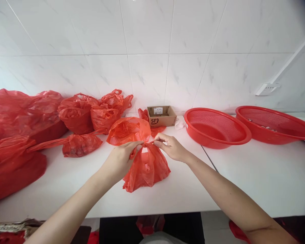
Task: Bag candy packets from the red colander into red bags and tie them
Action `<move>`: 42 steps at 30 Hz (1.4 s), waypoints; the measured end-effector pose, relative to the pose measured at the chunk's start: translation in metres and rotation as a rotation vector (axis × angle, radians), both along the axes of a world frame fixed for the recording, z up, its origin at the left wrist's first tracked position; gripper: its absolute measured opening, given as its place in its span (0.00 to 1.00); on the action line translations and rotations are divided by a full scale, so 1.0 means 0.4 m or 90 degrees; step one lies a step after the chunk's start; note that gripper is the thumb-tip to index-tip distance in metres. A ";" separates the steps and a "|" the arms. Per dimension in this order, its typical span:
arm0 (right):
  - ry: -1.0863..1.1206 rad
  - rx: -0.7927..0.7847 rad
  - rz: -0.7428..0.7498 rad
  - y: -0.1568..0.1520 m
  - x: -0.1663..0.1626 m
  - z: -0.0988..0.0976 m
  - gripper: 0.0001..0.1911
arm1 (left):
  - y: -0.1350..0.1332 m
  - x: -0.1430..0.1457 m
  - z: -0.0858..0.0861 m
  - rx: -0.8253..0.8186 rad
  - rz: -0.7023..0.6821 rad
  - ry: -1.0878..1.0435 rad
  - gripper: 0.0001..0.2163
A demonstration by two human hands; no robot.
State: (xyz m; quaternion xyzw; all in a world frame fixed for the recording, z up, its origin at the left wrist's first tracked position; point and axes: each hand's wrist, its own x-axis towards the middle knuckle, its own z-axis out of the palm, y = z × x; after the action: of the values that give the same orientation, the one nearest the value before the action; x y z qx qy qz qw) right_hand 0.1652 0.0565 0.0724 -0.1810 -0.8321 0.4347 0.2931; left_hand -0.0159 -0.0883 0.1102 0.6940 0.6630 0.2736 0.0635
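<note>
A thin red plastic bag (148, 167) is held up by its gathered top, just above the white table (188, 189). On the left side of that top, my left hand (122, 159) pinches the plastic between thumb and fingers. My right hand (170, 146) has thumb and index finger closed on the other side of it. A ring shows on one of my right fingers. Right behind the held bag sits another red plastic bag (128, 127), its mouth spread wide. What the held bag contains, if anything, cannot be made out.
Several filled red bags crowd the left, among them a small knotted bag (81, 145) and a tall bag (105, 117). A cardboard box (161, 118) stands by the tiled wall. On the right are a red plastic basket (218, 140) and a second basket (274, 135) holding small items.
</note>
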 end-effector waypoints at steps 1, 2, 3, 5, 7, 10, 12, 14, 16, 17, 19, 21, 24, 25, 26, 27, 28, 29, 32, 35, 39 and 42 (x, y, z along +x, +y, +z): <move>-0.020 0.003 -0.028 0.024 0.010 -0.020 0.13 | -0.005 -0.004 -0.001 -0.024 0.023 -0.020 0.17; -0.038 0.000 -0.054 0.049 0.020 -0.045 0.13 | -0.011 -0.008 -0.006 -0.041 0.046 -0.042 0.18; -0.054 -0.009 -0.081 0.076 0.030 -0.073 0.13 | -0.018 -0.012 -0.017 -0.054 0.069 -0.069 0.20; -0.073 -0.025 -0.130 0.121 0.050 -0.133 0.13 | -0.036 -0.018 -0.054 -0.059 0.115 -0.143 0.22; -0.072 -0.041 -0.167 0.146 0.062 -0.184 0.14 | -0.052 -0.016 -0.104 -0.056 0.152 -0.235 0.23; -0.032 -0.078 -0.203 0.144 0.055 -0.222 0.14 | -0.061 0.008 -0.180 -0.020 0.214 -0.367 0.23; 0.011 -0.105 -0.226 0.125 0.032 -0.223 0.16 | -0.050 0.034 -0.221 0.050 0.262 -0.423 0.22; 0.047 -0.123 -0.247 0.100 -0.002 -0.217 0.17 | -0.024 0.063 -0.253 0.128 0.317 -0.435 0.21; 0.065 -0.120 -0.262 0.072 -0.040 -0.216 0.17 | 0.012 0.086 -0.282 0.177 0.368 -0.415 0.20; 0.068 -0.110 -0.270 0.057 -0.059 -0.220 0.17 | 0.030 0.094 -0.295 0.184 0.385 -0.401 0.19; 0.059 -0.080 -0.285 0.030 -0.089 -0.234 0.16 | 0.061 0.099 -0.319 0.174 0.401 -0.367 0.17; 0.034 -0.047 -0.295 0.009 -0.105 -0.251 0.15 | 0.081 0.089 -0.337 0.136 0.403 -0.321 0.15; -0.008 -0.014 -0.301 0.002 -0.104 -0.266 0.13 | 0.088 0.052 -0.351 0.045 0.388 -0.243 0.14; -0.019 -0.008 -0.304 0.007 -0.098 -0.267 0.13 | 0.088 0.036 -0.352 0.014 0.381 -0.219 0.14; -0.030 -0.003 -0.307 0.014 -0.090 -0.266 0.13 | 0.088 0.019 -0.353 -0.014 0.376 -0.195 0.14; -0.040 0.001 -0.311 0.023 -0.083 -0.265 0.13 | 0.089 0.002 -0.353 -0.038 0.373 -0.174 0.13; -0.050 0.003 -0.317 0.034 -0.075 -0.265 0.14 | 0.091 -0.014 -0.353 -0.058 0.371 -0.153 0.14; -0.062 0.004 -0.325 0.044 -0.069 -0.265 0.14 | 0.094 -0.029 -0.353 -0.075 0.367 -0.135 0.14; -0.106 0.003 -0.358 0.072 -0.057 -0.279 0.13 | 0.109 -0.062 -0.358 -0.117 0.349 -0.082 0.14; -0.162 0.000 -0.406 0.091 -0.052 -0.304 0.11 | 0.122 -0.077 -0.371 -0.144 0.330 -0.035 0.13; -0.238 0.001 -0.456 0.106 -0.044 -0.329 0.10 | 0.129 -0.083 -0.391 -0.147 0.322 0.010 0.16; -0.289 0.020 -0.481 0.114 -0.037 -0.332 0.09 | 0.129 -0.087 -0.398 -0.133 0.319 0.035 0.16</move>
State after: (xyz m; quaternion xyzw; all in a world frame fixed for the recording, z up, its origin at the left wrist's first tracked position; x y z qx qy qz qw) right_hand 0.1503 0.1023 -0.0604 -0.5590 -0.7572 0.2337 0.2440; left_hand -0.0507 -0.0366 -0.0491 0.5050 0.8402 0.1920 0.0474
